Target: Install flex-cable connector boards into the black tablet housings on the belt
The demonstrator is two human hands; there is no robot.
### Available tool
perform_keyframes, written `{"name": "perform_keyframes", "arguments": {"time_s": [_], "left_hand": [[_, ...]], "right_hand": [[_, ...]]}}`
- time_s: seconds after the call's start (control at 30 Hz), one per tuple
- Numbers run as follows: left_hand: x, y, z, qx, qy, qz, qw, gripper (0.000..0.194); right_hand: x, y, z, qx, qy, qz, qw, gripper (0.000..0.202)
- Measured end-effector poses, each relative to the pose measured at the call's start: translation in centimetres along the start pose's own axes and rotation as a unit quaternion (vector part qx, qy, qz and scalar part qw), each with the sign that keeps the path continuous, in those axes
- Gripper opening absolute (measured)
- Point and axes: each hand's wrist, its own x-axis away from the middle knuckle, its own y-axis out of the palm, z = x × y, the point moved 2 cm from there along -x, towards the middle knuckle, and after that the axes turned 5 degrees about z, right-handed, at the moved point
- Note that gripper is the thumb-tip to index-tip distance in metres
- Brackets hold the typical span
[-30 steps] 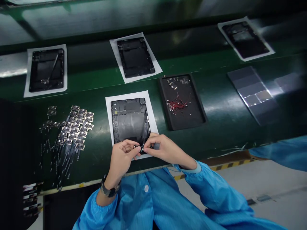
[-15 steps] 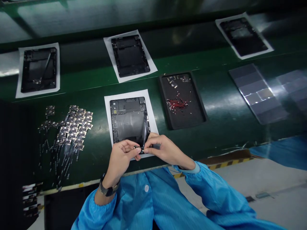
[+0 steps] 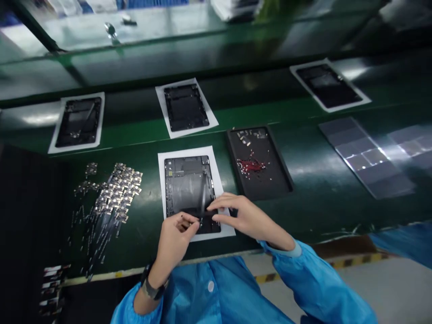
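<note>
A black tablet back shell (image 3: pixel 184 186) lies open side up on a white sheet (image 3: pixel 224 230) before me. A dark ribbon cable (image 3: pixel 204 193) runs down its right half to a small circuit board (image 3: pixel 201 222) near the lower edge. My left hand (image 3: pixel 178 236) pinches this small board between thumb and fingers, which hide most of it. Over the shell's lower right side is my right hand (image 3: pixel 246 218), its thumb and fingers apart with nothing visible between them, close to the cable.
Left of the shell lie several small boards with ribbon tails (image 3: pixel 118 191). At right stands a black tray (image 3: pixel 266 184) with red wires (image 3: pixel 251 166). Clear film sheets (image 3: pixel 367 157) lie further right. Behind are more tablet shells (image 3: pixel 187 108) on white sheets.
My right hand has let go of the small board and moved up and right, its fingers opening. My left hand still pinches the board. The camera view has tilted upward.
</note>
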Motion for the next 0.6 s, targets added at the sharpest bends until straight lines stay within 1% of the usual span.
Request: {"name": "perform_keyframes", "arguments": {"time_s": [0.07,0.1,0.17,0.23,0.3,0.33,0.4,0.43,0.53,0.6], "left_hand": [[-0.1,-0.7,0.2,-0.091,0.063,0.017,0.994,0.013],[-0.1,-1.1,0.4,-0.138,0.101,0.025,0.985,0.014],[-0.6,-2.0,1.0,-0.222,0.182,0.045,0.957,0.015],[-1.6,-3.1,2.1,-0.284,0.254,0.073,0.922,0.013],[-3.5,-4.0,3.7,-0.328,0.312,0.1,0.886,0.01],[-4.8,-4.3,4.6,-0.347,0.33,0.112,0.871,0.01],[-7.8,-4.7,6.5,-0.391,0.33,0.119,0.851,0.017],[-9.4,-4.7,7.4,-0.416,0.311,0.113,0.847,0.022],[-13.7,-4.4,9.2,-0.458,0.257,0.08,0.847,0.035],[-15.5,-4.1,9.7,-0.464,0.243,0.06,0.85,0.029]], "right_hand": [[-1.4,-2.5,-0.8,0.039,-0.026,0.063,0.997,0.018],[-2.4,-3.7,-1.1,0.06,-0.034,0.097,0.993,0.02],[-5.2,-5.7,-1.7,0.096,-0.041,0.153,0.983,0.022],[-8.7,-7.0,-1.9,0.131,-0.013,0.206,0.97,0.019],[-12.6,-7.7,-1.6,0.179,0.052,0.258,0.948,0.018],[-14.5,-7.9,-1.4,0.195,0.079,0.276,0.938,0.019],[-17.9,-7.8,-1.0,0.217,0.119,0.298,0.922,0.024],[-19.4,-7.7,-0.8,0.221,0.136,0.305,0.916,0.026],[-22.7,-7.3,-0.4,0.223,0.191,0.319,0.901,0.037],[-24.2,-7.1,-0.3,0.21,0.231,0.317,0.895,0.04]]}}
